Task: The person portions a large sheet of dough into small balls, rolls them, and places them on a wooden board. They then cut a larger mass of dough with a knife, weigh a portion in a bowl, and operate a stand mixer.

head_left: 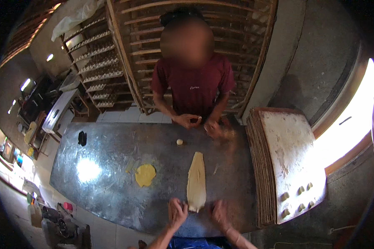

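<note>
A long flat strip of pale dough [196, 182] lies lengthwise on the dark metal table [108, 166], its near end between my two hands. My left hand [177, 212] is closed, with curled fingers beside the strip's near left corner; whether it pinches the dough edge I cannot make out. Just right of the near end is my right hand [220, 213], apart from the strip and smeared by motion, so its fingers are unclear. A flat yellow piece [145, 175], perhaps dough or fat, lies to the left with small scraps. Farther off sits a small round dough ball [179, 142].
Across the table a person in a maroon shirt [193, 79] holds a small piece in their hands. Stacked boards [293, 162] stand at the right, several small dough pieces on top. A black object [82, 138] lies far left. Racks of filled trays [97, 62] stand behind.
</note>
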Action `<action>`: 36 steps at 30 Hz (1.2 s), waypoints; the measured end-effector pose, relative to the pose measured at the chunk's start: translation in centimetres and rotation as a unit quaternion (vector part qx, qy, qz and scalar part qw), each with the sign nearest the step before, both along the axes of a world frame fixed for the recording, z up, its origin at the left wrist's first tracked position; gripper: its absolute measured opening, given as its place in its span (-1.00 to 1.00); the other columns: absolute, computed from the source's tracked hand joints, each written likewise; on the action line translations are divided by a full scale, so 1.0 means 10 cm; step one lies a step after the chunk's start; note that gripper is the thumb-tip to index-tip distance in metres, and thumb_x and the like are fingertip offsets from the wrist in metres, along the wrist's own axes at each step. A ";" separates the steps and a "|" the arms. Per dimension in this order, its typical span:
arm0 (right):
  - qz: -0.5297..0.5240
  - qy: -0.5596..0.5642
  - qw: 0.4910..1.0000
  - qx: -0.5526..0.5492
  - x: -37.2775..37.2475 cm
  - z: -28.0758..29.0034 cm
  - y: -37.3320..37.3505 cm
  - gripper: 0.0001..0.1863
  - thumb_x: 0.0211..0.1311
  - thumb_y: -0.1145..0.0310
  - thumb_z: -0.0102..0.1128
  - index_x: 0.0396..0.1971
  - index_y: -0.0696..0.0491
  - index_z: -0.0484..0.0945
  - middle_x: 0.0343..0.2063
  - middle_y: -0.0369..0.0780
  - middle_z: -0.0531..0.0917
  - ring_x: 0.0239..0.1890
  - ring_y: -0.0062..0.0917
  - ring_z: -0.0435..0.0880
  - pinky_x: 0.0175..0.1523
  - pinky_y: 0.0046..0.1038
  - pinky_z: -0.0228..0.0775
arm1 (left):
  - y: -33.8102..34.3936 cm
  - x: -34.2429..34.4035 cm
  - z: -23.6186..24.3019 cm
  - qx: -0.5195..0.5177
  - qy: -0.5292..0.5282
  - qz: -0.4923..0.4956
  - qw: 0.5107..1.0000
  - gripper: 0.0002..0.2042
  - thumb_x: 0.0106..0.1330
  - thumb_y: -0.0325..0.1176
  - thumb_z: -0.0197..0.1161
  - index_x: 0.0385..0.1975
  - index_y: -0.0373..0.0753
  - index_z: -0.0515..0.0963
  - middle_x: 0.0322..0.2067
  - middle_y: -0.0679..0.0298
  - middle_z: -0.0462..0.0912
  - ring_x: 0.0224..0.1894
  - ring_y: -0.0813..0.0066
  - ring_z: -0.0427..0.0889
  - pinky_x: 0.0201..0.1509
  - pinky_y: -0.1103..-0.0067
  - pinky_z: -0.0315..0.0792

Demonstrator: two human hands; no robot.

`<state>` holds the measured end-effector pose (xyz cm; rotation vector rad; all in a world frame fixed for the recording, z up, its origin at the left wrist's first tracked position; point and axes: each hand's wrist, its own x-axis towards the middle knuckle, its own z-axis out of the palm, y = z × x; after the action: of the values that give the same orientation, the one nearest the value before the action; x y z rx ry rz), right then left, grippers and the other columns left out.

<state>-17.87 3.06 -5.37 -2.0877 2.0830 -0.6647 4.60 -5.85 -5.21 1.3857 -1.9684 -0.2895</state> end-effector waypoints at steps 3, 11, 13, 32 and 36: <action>0.008 -0.147 0.986 0.075 -0.16 -0.20 0.25 -0.65 0.24 0.28 0.25 -0.12 0.23 0.51 -0.19 0.07 0.57 -0.11 0.02 0.54 0.08 0.04 0.36 | 0.30 0.33 -0.17 -0.033 0.001 -0.141 0.989 -0.78 0.29 -0.41 0.27 -0.24 -0.31 0.36 -0.31 0.03 0.45 -0.23 0.01 0.52 -0.13 0.21 0.38; -0.017 -0.043 0.999 -0.003 0.12 0.10 -0.25 -0.67 0.32 0.32 0.15 -0.08 0.27 0.47 -0.16 0.10 0.57 -0.10 0.03 0.57 0.16 0.03 0.38 | -0.02 0.15 -0.03 0.107 0.088 0.126 0.982 -0.91 0.23 -0.55 0.14 -0.29 -0.32 0.49 -0.37 -0.09 0.52 -0.26 -0.13 0.54 -0.16 0.19 0.44; -0.041 -0.117 0.992 0.014 0.39 0.19 -0.18 -0.66 0.31 0.33 0.16 -0.07 0.28 0.47 -0.16 0.09 0.57 -0.10 0.02 0.57 0.16 0.01 0.38 | 0.30 0.65 -1.00 0.150 0.132 -0.024 0.980 -0.83 0.34 -0.49 0.20 -0.15 -0.36 0.42 -0.17 -0.07 0.50 -0.06 -0.01 0.54 0.09 0.23 0.43; -0.073 0.334 0.905 -0.255 -0.24 0.00 0.44 -0.66 0.19 0.39 0.27 -0.15 0.23 0.40 -0.31 -0.06 0.51 -0.21 -0.12 0.52 0.02 -0.15 0.38 | 0.23 0.37 -0.24 0.238 0.023 -0.029 0.970 -0.92 0.26 -0.47 0.21 -0.37 -0.36 0.52 -0.34 -0.04 0.54 -0.24 -0.07 0.58 -0.12 0.18 0.51; -0.071 -0.026 0.996 0.047 -0.99 0.06 0.26 -0.62 0.22 0.34 0.31 -0.11 0.24 0.40 -0.38 -0.05 0.52 -0.30 -0.10 0.53 -0.04 -0.13 0.38 | 0.14 0.73 -0.17 0.100 -0.075 0.052 0.991 -0.94 0.37 -0.55 0.12 -0.22 -0.26 0.48 -0.26 0.06 0.49 -0.09 0.11 0.54 0.12 0.21 0.41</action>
<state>-27.75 5.65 -4.77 -1.8674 2.2025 -0.6192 11.90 -4.41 -6.90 1.6752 -2.0237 -0.3512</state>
